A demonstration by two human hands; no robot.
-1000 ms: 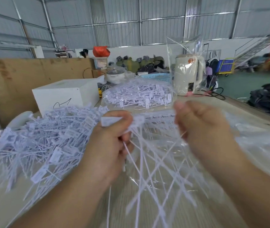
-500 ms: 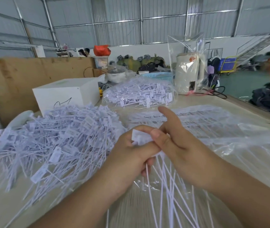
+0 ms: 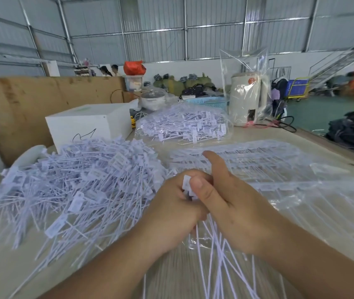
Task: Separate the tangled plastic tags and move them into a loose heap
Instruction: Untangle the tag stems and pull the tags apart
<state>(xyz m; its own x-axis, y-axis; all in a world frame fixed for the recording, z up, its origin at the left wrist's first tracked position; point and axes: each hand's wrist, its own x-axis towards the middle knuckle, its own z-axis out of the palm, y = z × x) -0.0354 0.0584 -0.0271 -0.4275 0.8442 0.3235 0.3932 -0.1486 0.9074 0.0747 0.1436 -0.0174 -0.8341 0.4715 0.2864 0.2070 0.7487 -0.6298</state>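
Note:
Both hands meet at the middle of the table over a bunch of white plastic tags (image 3: 219, 251) whose thin tails fan down toward me. My left hand (image 3: 171, 208) grips the heads of the bunch in curled fingers. My right hand (image 3: 225, 203) pinches a tag head (image 3: 186, 184) at the top with its thumb, index finger stretched forward. A big loose heap of separated tags (image 3: 74, 182) spreads over the table's left side. Flat rows of joined tags (image 3: 247, 156) lie under clear plastic behind my hands.
A clear bag of tags (image 3: 184, 126) sits farther back, beside a white box (image 3: 87, 124). A wrapped cream kettle (image 3: 247, 98) with a black cord stands at the back right. A brown board (image 3: 31, 104) walls the left. Crinkled plastic sheet (image 3: 322, 203) covers the table's right side.
My hands, apart a second ago with tags strung between them, have come together over the bunch. The tails now hang in a tighter fan below my hands.

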